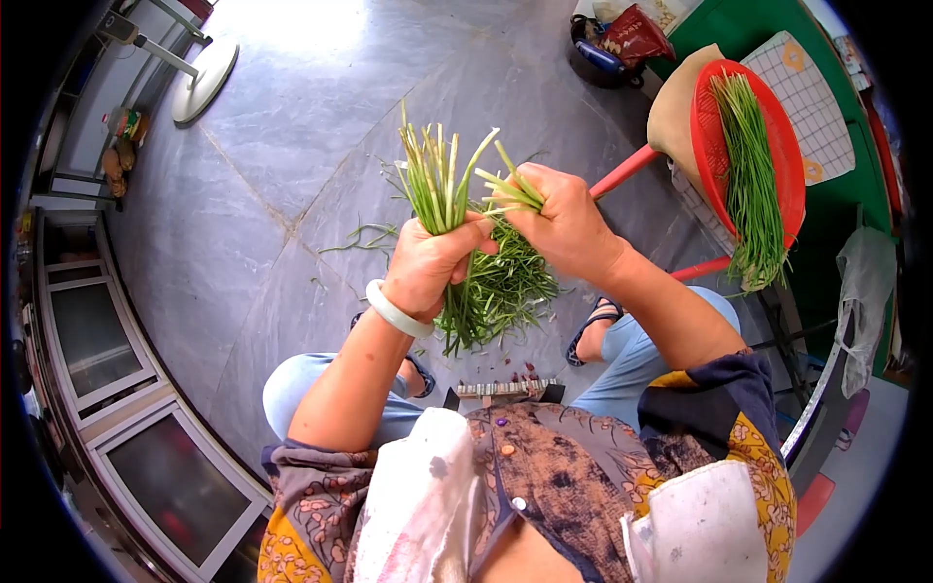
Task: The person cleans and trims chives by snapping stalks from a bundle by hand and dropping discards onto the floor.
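My left hand (437, 262), with a pale bangle (397, 311) at its wrist, is wrapped round an upright bunch of green stalks (437, 185) with whitish ends at the top. Close by on the right, my right hand (564, 214) is closed round a few short stalks (515, 189) whose ends point left. Below both hands, a loose pile of green leaves (510, 277) lies on the floor between my feet. More long green stalks (748, 165) lie in a red basket (792, 185) at the right.
The red basket rests on a stool with red legs (622, 172). Behind it is a green surface (700, 29) with a checked cloth (826, 126). A dark pot (598, 68) sits at the upper right, a round white base (209, 83) at the upper left. Glass-fronted cabinets (175, 481) line the left.
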Available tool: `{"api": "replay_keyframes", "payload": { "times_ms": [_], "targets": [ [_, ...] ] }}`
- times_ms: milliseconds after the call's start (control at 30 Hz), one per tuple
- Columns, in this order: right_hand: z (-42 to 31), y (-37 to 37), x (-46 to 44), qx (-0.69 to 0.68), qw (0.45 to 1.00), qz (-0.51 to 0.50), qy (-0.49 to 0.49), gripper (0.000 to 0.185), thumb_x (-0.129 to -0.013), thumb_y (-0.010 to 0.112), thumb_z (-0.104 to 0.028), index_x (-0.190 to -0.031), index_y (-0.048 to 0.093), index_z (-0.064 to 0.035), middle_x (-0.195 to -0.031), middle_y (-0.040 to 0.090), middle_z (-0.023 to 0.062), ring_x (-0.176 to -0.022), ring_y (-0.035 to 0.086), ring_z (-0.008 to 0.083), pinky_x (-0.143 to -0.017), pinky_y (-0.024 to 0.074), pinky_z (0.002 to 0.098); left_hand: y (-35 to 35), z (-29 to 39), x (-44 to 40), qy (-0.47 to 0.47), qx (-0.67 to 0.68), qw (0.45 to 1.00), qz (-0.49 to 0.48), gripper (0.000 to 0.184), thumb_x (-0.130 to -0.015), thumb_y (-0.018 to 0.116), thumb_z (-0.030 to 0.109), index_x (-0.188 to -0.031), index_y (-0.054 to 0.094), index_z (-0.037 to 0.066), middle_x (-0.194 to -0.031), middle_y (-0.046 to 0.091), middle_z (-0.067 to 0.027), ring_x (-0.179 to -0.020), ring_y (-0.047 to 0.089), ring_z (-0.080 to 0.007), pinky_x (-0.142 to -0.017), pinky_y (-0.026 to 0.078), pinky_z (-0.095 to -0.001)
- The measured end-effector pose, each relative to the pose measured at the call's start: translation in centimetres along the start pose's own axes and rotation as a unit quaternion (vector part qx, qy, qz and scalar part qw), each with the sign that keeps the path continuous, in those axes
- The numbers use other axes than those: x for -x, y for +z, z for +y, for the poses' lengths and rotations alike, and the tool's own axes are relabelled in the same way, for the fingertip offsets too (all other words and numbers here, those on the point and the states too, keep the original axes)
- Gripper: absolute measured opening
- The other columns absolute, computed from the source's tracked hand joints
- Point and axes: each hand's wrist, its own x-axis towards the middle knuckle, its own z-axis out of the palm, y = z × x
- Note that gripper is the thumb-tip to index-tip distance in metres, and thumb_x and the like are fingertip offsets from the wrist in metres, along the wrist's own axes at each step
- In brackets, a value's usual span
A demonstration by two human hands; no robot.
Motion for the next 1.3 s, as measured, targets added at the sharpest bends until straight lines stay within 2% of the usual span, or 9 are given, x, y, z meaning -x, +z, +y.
{"api": "replay_keyframes", "payload": {
  "times_ms": [233, 333, 500, 600, 800, 900, 1000, 1100, 1300],
  "targets": [
    [0.6, -1.3, -1.1, -0.064, 0.992, 0.062, 0.084, 0.013, -0.084, 0.061, -0.012, -0.081, 0.057, 0.0007, -0.066, 0.052, 0.0094, -0.060, 0.048, 0.0135, -0.058, 0.0431, 0.0319, -0.6, -0.2, -0.1, -0.005, 0.007, 1.000, -0.022, 0.012, -0.085, 0.064, 0.013, -0.091, 0.065, 0.002, -0.071, 0.065, -0.0050, -0.043, 0.042, -0.0063, -0.043, 0.034, -0.0212],
    [1.1, -2.0, -1.6, -0.072, 0.990, 0.050, 0.108, 0.014, -0.085, 0.062, -0.014, -0.083, 0.059, -0.0001, -0.065, 0.054, 0.0053, -0.062, 0.046, 0.0098, -0.058, 0.0439, 0.0305, -0.8, -0.2, -0.1, -0.001, 0.013, 1.000, -0.022, 0.013, -0.086, 0.064, 0.014, -0.091, 0.065, 0.002, -0.071, 0.065, -0.0048, -0.042, 0.042, -0.0061, -0.044, 0.034, -0.0212],
    [1.5, -1.2, -1.0, -0.069, 0.994, 0.016, 0.086, 0.020, -0.084, 0.065, -0.019, -0.085, 0.060, 0.0000, -0.065, 0.054, 0.0043, -0.065, 0.051, 0.0092, -0.062, 0.0455, 0.0304, -1.0, -0.3, -0.2, -0.002, 0.054, 0.998, -0.018, 0.014, -0.085, 0.064, 0.013, -0.091, 0.066, 0.001, -0.071, 0.065, -0.0062, -0.043, 0.042, -0.0060, -0.042, 0.032, -0.0203],
    [0.8, -1.7, -1.0, -0.040, 0.985, -0.082, 0.144, 0.012, -0.085, 0.065, -0.009, -0.093, 0.063, 0.0001, -0.078, 0.059, -0.0007, -0.073, 0.051, 0.0050, -0.065, 0.0445, 0.0227, -0.9, -0.3, -0.1, 0.002, 0.061, 0.998, -0.016, 0.014, -0.084, 0.064, 0.012, -0.091, 0.066, 0.000, -0.072, 0.066, -0.0069, -0.043, 0.042, -0.0060, -0.042, 0.031, -0.0198],
    [0.9, -0.4, -0.7, -0.167, 0.977, -0.066, 0.111, 0.020, -0.089, 0.061, -0.012, -0.104, 0.066, 0.0006, -0.078, 0.061, -0.0018, -0.065, 0.049, 0.0033, -0.058, 0.0414, 0.0212, -0.7, -0.2, -0.2, -0.002, 0.038, 0.999, -0.011, 0.012, -0.085, 0.064, 0.012, -0.092, 0.064, 0.002, -0.071, 0.065, -0.0056, -0.043, 0.043, -0.0060, -0.043, 0.033, -0.0204],
    [-0.7, -1.3, -1.0, -0.274, 0.934, -0.044, 0.227, 0.020, -0.091, 0.059, -0.016, -0.103, 0.067, -0.0007, -0.076, 0.061, -0.0017, -0.057, 0.043, 0.0012, -0.049, 0.0340, 0.0195, -0.8, -0.4, -0.3, -0.005, 0.021, 1.000, -0.016, 0.012, -0.085, 0.064, 0.011, -0.094, 0.064, 0.003, -0.070, 0.064, -0.0052, -0.043, 0.043, -0.0060, -0.043, 0.034, -0.0205],
    [0.0, -1.0, -1.0, -0.309, 0.924, -0.035, 0.222, 0.020, -0.086, 0.065, -0.021, -0.094, 0.069, -0.0034, -0.075, 0.063, -0.0006, -0.059, 0.047, 0.0027, -0.051, 0.0351, 0.0201, -0.5, -0.1, -0.1, -0.013, 0.007, 0.999, -0.031, 0.014, -0.085, 0.063, 0.010, -0.097, 0.064, 0.003, -0.072, 0.065, -0.0053, -0.044, 0.043, -0.0058, -0.043, 0.033, -0.0202],
    [-0.1, -0.7, -0.8, -0.362, 0.894, -0.060, 0.257, 0.016, -0.092, 0.060, -0.018, -0.092, 0.066, -0.0033, -0.073, 0.062, -0.0013, -0.049, 0.035, 0.0007, -0.043, 0.0241, 0.0196, -0.2, -0.1, 0.0, -0.016, 0.021, 0.999, -0.033, 0.017, -0.085, 0.062, 0.009, -0.101, 0.064, 0.002, -0.075, 0.066, -0.0052, -0.045, 0.043, -0.0057, -0.043, 0.032, -0.0200],
    [-0.3, -0.5, -0.6, -0.413, 0.864, -0.053, 0.284, 0.015, -0.087, 0.065, -0.020, -0.080, 0.067, -0.0069, -0.069, 0.063, -0.0001, -0.050, 0.040, 0.0019, -0.044, 0.0273, 0.0199, -0.1, -0.2, -0.1, -0.009, 0.040, 0.998, -0.036, 0.017, -0.086, 0.061, 0.011, -0.101, 0.064, 0.002, -0.078, 0.067, -0.0045, -0.047, 0.043, -0.0056, -0.043, 0.030, -0.0197]
  ]
}}
